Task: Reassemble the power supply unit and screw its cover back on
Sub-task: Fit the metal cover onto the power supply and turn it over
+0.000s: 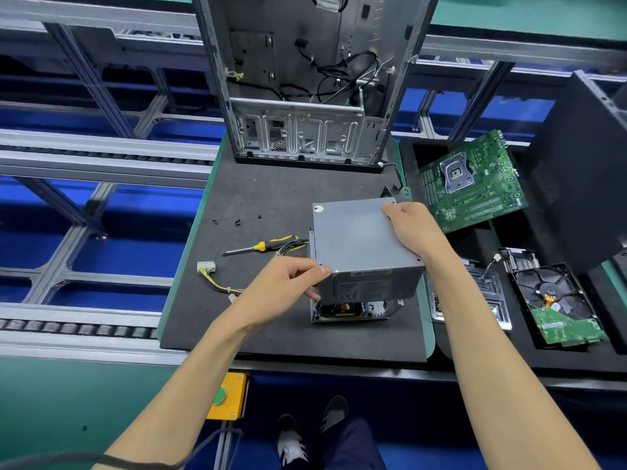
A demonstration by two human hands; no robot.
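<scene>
We have the power supply unit (353, 310) sitting toward the near right corner of the dark mat (271, 191) that covers the tabletop, with its grey cover (359, 235) held over it and not yet seated: the circuit board and heat sinks show below the cover's near edge. We judge the cover to be thin folded sheet metal, light and stiff, with smooth painted faces that could slip and cut edges that could bite, so we take it by its corners and rims, not by the flat top. The base with its board and coils is likely the heavy part, and the components are fragile, so we should lower the cover straight. Our left hand (288, 283) reaches in from the near left, thumb on the top near-left corner and fingers (314, 295) curled under the rim, pinching the cover. Our right hand (412, 228) lies across the far right corner, fingers bent over the far edge, gripping it, forearm running back along the right side. The wire bundle (217, 278) trails out left, near the screwdriver (259, 247); small black screws (237, 221) lie farther back on the mat.
</scene>
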